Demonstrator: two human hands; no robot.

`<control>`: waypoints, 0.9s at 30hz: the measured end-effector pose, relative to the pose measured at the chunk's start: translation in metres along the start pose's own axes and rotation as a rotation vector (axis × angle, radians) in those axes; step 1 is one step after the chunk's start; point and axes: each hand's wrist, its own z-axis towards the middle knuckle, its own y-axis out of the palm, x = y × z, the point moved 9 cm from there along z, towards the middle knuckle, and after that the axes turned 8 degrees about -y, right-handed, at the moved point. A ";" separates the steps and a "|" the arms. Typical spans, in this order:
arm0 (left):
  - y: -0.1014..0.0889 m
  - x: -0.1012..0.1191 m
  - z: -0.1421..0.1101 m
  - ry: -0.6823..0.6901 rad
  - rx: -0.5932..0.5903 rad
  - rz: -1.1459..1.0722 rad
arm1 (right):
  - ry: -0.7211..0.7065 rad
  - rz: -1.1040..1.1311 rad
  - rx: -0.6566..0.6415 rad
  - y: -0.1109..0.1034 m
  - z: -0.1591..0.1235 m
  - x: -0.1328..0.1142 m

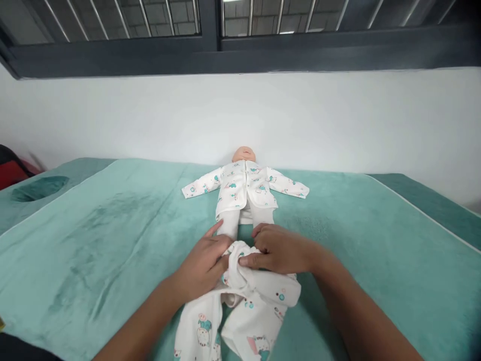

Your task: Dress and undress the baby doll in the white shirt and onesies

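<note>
A baby doll (244, 153) lies on its back with its head toward the wall. It wears a white printed baby jacket (233, 188), sleeves spread to both sides, and its legs (227, 223) show white below the hem. At its feet are white baby pants (259, 311) with a matching print, bunched at the top, the legs hanging toward me. My left hand (205, 263) grips the left side of the bunched waist, its index finger stretched toward the doll's leg. My right hand (281, 248) pinches the fabric on the other side. The doll's feet are hidden behind the hands and cloth.
A green plush cover (124, 220) spreads under everything, with a darker green border at both sides. At the far left edge sits a red and black object (13, 168). A white wall (150, 115) and a barred window with a dark frame (112, 60) stand behind.
</note>
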 end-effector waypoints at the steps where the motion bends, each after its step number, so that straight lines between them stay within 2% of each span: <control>1: -0.004 0.000 0.002 -0.014 0.033 -0.010 | 0.014 -0.037 -0.051 0.001 -0.002 0.004; 3: -0.009 0.000 0.007 -0.047 0.081 0.010 | 0.055 -0.111 -0.152 0.005 -0.003 0.013; 5: -0.009 -0.001 0.015 -0.087 0.098 0.071 | 0.105 -0.158 -0.193 0.008 -0.002 0.022; 8: -0.010 -0.004 0.026 -0.137 0.145 0.135 | 0.091 -0.197 -0.154 0.007 0.005 0.024; 11: -0.012 -0.004 0.032 -0.135 0.199 0.118 | 0.034 -0.150 -0.052 -0.003 0.013 0.017; 13: -0.012 -0.005 0.031 -0.132 0.213 0.090 | 0.055 -0.139 0.052 -0.013 0.014 0.019; 17: -0.016 -0.011 0.025 -0.173 0.278 -0.072 | 0.143 -0.409 0.388 -0.043 0.007 0.028; 20: -0.021 -0.022 0.019 -0.285 0.357 -0.299 | 0.195 -0.583 0.512 -0.051 0.001 0.031; 23: -0.021 -0.026 0.018 -0.363 0.391 -0.417 | 0.112 -0.508 0.450 -0.043 0.006 0.024; 25: -0.024 -0.020 0.019 -0.346 0.446 -0.398 | 0.016 -0.316 0.338 -0.030 0.013 0.014; 27: -0.027 -0.010 0.023 -0.289 0.516 -0.357 | -0.015 -0.090 0.216 -0.015 0.019 0.007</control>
